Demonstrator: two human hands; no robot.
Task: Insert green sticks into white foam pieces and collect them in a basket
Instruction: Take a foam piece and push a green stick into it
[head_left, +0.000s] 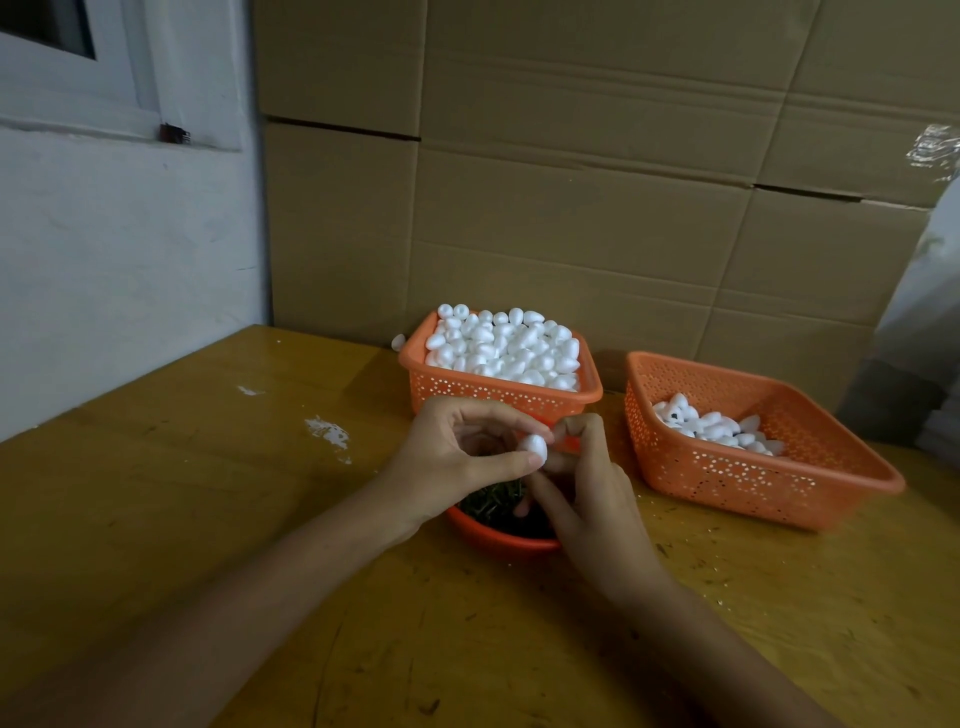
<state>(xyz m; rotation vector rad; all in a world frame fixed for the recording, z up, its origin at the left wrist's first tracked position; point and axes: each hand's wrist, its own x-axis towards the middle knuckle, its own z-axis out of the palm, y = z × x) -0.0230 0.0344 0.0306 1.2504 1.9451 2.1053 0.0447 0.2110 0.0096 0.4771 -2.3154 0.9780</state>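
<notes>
Right now, the left hand (457, 457) has its grip clamped on a white egg-shaped foam piece (534, 448). The right hand (587, 483) pinches its other side. Both are above a small red bowl (498, 541) of thin green sticks (493, 501) on the yellow wooden counter (208, 519). A full orange plastic basket (498, 397) stands behind, and a second orange basket (753, 478) with fewer pieces stands on the right.

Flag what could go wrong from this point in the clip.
1. The foam piece is pinched only at the fingertips of the left-hand grip, so it might slip into the bowl of sticks below.
2. The right-hand grip hides any stick, so a crooked insertion could go unseen.
3. The back basket is heaped; a nudge may spill pieces.
</notes>
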